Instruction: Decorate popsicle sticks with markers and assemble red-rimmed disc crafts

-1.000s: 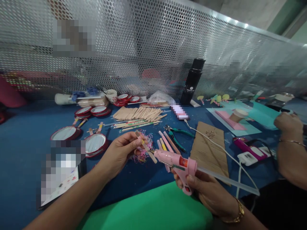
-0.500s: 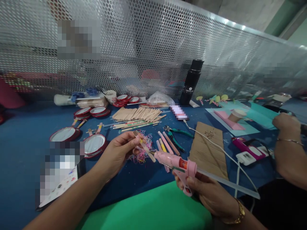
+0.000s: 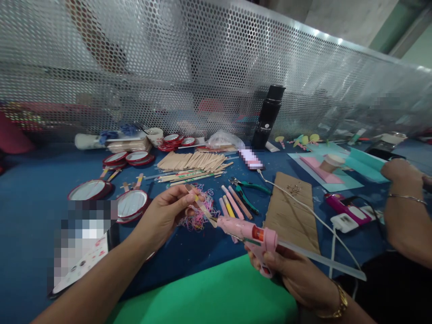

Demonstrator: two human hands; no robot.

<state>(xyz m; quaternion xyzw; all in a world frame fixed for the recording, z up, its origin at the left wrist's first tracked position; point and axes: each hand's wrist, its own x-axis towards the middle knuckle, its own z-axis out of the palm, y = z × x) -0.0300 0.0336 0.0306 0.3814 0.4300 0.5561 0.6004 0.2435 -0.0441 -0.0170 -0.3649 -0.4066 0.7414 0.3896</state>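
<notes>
Between the thumb and fingers of my left hand [image 3: 172,204] is a thin wooden craft stick [image 3: 204,209], slanting down to the right, with a yellow band near my fingertips. My right hand [image 3: 297,274] is wrapped around the handle of a pink hot glue gun [image 3: 249,231]. The gun's nozzle meets the lower end of the stick, or comes very near it. A long clear glue stick [image 3: 324,260] juts from the back of the gun. Under my left fingers lies a heap of pink and purple rubber bands [image 3: 199,218]. Coloured sticks [image 3: 232,202] lie just beyond the nozzle.
Cutting pliers [image 3: 249,188] and a cardboard piece [image 3: 293,211] lie ahead. Round red-rimmed mirrors [image 3: 132,204] and piled craft sticks [image 3: 192,160] are to the left and back. A black bottle [image 3: 268,117] stands by the perforated metal screen. Another person's arm [image 3: 405,207] reaches in from the right.
Both hands keep almost the same place and grip. The craft stick has turned slightly, and its lower end now lies closer against the glue gun's nozzle.
</notes>
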